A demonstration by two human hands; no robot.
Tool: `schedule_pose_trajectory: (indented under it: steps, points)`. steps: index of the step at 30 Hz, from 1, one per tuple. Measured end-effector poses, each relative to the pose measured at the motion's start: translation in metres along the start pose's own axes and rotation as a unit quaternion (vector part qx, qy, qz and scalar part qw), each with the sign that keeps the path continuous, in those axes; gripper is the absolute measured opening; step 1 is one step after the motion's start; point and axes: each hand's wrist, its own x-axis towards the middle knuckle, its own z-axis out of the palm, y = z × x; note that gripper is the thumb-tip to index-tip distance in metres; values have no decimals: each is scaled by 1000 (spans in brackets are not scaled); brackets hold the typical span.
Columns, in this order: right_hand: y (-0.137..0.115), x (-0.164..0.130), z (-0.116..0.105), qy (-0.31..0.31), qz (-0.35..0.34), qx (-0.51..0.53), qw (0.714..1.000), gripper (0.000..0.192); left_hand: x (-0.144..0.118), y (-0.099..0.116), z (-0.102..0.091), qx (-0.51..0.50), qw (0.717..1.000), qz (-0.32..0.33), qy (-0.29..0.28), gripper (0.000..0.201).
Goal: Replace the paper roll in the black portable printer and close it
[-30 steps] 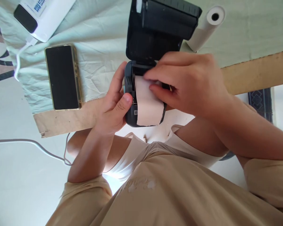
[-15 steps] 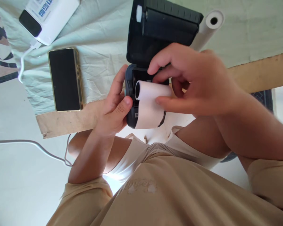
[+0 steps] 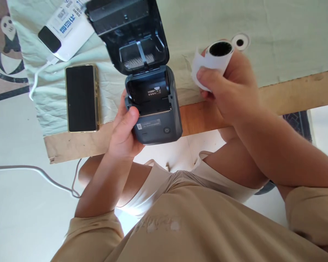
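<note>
At the green-clothed table point(image 3: 289, 43), the left hand point(image 3: 124, 134) clasps the printer point(image 3: 155, 127) — paper roll point(image 3: 217, 64) already out, gripped in the curled right hand point(image 3: 235, 85) — with the lid point(image 3: 136, 34) not yet closed.

A wrinkled pale-green cloth point(image 3: 289, 36) covers the table point(image 3: 297, 87), leaving its brown near edge bare. On the cloth lie a smartphone point(image 3: 81, 98) at left, a white device point(image 3: 78, 42) with a plugged-in cable point(image 3: 35, 80) beyond it, and, farther right, a partly hidden paper roll point(image 3: 241, 36).
</note>
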Motion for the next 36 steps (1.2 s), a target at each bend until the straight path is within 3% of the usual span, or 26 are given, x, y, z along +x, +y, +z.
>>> schedule_pose_trajectory:
  steps: [4,8,15,18,20,22,25,27,30,36]
  points:
    - [-10,-4,-4,-35,-82,-143,986,17,6,7,10,17,1000,4,-21,34]
    - [-14,-4,-7,-32,-60,-217,974,20,22,7,13,-13,998,12,-60,25]
    - [-5,1,-7,-60,-20,-331,942,39,27,-1,10,9,999,49,-15,27]
    - [-8,-1,-7,-66,-56,-319,944,47,21,-1,13,1,998,65,-17,28]
    - [-13,-3,-11,-39,-117,-280,952,42,19,0,14,-7,998,65,-20,28]
    - [-18,-4,-19,26,-176,-238,955,29,18,0,13,-9,998,54,-33,27]
    - [-19,3,-35,124,-225,-223,940,22,18,-1,11,-6,998,48,-49,26]
    - [-14,10,-45,132,-206,-279,929,30,17,-1,11,-4,997,56,-55,29]
    - [-2,20,-50,94,-118,-356,922,41,16,3,12,6,997,45,-56,35]
    - [12,24,-43,59,5,-389,919,53,13,8,16,24,999,23,-29,30]
